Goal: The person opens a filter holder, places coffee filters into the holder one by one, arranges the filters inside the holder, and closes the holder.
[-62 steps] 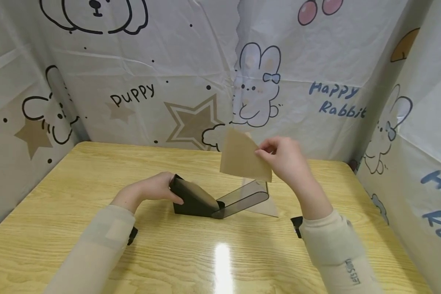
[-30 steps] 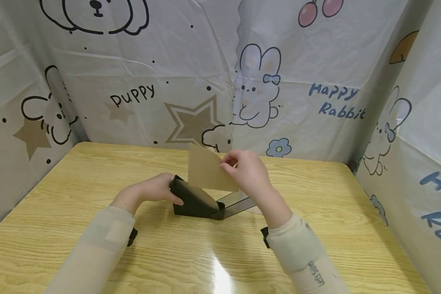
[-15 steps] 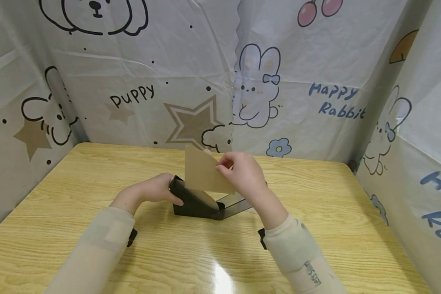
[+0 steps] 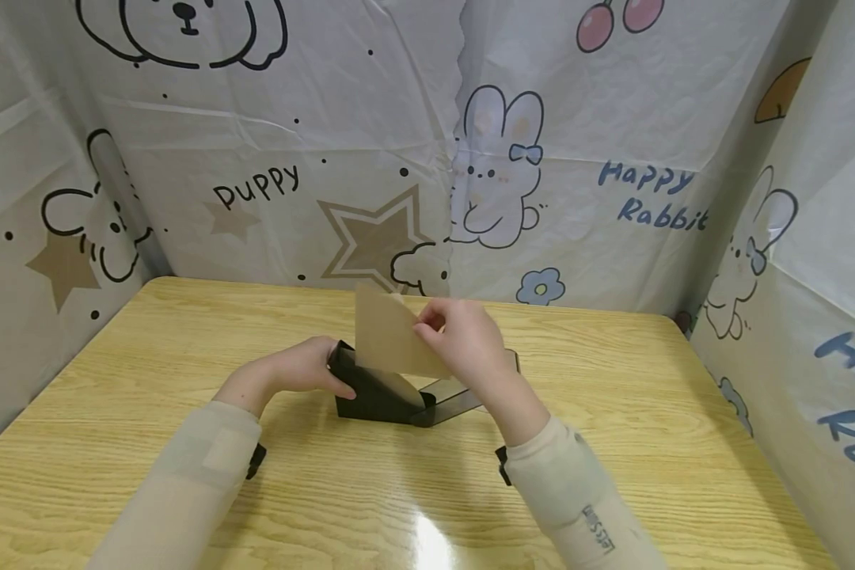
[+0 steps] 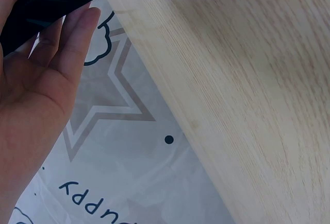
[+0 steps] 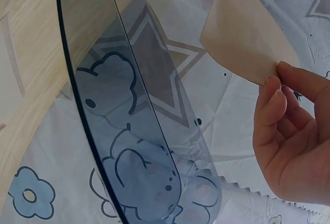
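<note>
My left hand (image 4: 299, 364) grips the back end of a black wedge-shaped holder (image 4: 374, 402), thumb on the near side. Its smoky see-through lid (image 4: 456, 405) is swung open to the right, and tan paper shows in the slanted opening. Between thumb and fingertips, my right hand (image 4: 466, 336) pinches a tan fan-shaped coffee filter (image 4: 388, 336) upright, just above that opening. The right wrist view shows the pinch at the corner of the filter (image 6: 242, 33), with the lid (image 6: 139, 131) to the left. In the left wrist view, the holder's dark underside (image 5: 51, 5) lies over my fingers.
A wooden table (image 4: 313, 491) carries the holder. Printed white sheeting (image 4: 242, 119) rises behind it and at both sides. A pale piece of paper (image 6: 7, 69) lies on the table at the left of the right wrist view.
My right hand has carried the filter leftward and down, from above the lid to over the holder's opening, moving only slightly in the last half second. My left hand and the holder stayed put.
</note>
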A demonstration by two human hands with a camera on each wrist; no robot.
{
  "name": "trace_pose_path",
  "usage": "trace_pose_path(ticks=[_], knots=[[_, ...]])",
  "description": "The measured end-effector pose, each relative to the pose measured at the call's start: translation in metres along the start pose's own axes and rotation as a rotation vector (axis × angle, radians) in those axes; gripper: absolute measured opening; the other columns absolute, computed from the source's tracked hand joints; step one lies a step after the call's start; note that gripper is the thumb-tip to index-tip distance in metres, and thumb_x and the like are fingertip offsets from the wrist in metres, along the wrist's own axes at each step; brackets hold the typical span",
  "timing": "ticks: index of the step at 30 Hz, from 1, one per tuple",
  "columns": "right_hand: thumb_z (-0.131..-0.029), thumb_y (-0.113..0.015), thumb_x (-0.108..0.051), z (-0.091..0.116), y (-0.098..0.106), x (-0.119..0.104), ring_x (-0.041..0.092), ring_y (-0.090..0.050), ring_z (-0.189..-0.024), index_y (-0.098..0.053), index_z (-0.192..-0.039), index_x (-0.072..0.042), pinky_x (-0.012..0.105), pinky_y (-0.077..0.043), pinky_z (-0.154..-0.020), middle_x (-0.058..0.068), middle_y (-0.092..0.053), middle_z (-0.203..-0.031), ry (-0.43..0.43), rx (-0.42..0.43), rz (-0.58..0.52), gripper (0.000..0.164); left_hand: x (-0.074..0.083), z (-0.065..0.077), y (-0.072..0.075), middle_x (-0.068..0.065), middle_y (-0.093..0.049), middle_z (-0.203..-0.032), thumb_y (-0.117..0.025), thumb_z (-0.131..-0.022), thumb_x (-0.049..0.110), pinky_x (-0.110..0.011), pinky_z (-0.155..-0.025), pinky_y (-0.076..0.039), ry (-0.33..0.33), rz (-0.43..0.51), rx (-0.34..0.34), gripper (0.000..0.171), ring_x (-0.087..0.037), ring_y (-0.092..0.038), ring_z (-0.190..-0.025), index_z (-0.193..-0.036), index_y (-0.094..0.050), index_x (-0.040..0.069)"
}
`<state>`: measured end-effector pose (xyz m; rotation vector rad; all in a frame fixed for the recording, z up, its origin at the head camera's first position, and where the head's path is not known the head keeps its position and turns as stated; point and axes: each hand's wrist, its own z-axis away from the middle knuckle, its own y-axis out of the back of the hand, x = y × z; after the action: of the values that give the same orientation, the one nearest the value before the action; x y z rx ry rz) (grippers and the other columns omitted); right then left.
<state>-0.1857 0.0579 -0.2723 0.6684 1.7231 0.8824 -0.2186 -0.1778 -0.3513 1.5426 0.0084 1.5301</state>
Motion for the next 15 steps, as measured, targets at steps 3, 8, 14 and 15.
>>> trace_pose_path(ticks=[3,8,14,15], knots=[[-0.086,-0.066,-0.019,0.000,-0.004,0.000,0.013,-0.058,-0.070,-0.070,-0.084,-0.013,0.028,-0.046,-0.064,-0.001,-0.069,-0.080,0.012,-0.008,0.007,0.008,-0.001,-0.001,0.000,-0.005,-0.069,-0.091,-0.076,-0.076,0.012,-0.028,-0.073,-0.048,0.003,-0.008,0.004,0.024,-0.009,-0.057,-0.075,-0.095,-0.065,0.002],[-0.086,-0.067,-0.019,-0.001,-0.012,0.001,0.012,-0.057,-0.067,-0.069,-0.082,-0.012,0.026,-0.044,-0.061,-0.001,-0.068,-0.078,0.020,-0.029,0.021,0.008,-0.002,-0.001,0.000,-0.004,-0.069,-0.091,-0.077,-0.076,0.012,-0.027,-0.075,-0.048,0.009,-0.025,0.009,0.022,-0.009,-0.058,-0.077,-0.093,-0.066,0.004],[-0.086,-0.067,-0.019,-0.001,-0.021,0.002,0.011,-0.054,-0.064,-0.069,-0.081,-0.013,0.024,-0.042,-0.057,-0.001,-0.066,-0.075,0.024,-0.044,0.063,0.009,-0.001,0.000,0.000,-0.005,-0.068,-0.093,-0.077,-0.076,0.014,-0.028,-0.076,-0.047,0.009,-0.031,0.012,0.024,-0.010,-0.057,-0.078,-0.094,-0.065,0.003],[-0.086,-0.067,-0.019,-0.001,-0.022,0.003,0.011,-0.053,-0.063,-0.069,-0.080,-0.013,0.024,-0.041,-0.057,-0.001,-0.066,-0.075,0.027,-0.045,0.070,0.009,0.000,0.000,0.000,-0.006,-0.068,-0.094,-0.077,-0.076,0.014,-0.029,-0.076,-0.047,0.008,-0.034,0.014,0.025,-0.010,-0.057,-0.079,-0.095,-0.065,0.003]])
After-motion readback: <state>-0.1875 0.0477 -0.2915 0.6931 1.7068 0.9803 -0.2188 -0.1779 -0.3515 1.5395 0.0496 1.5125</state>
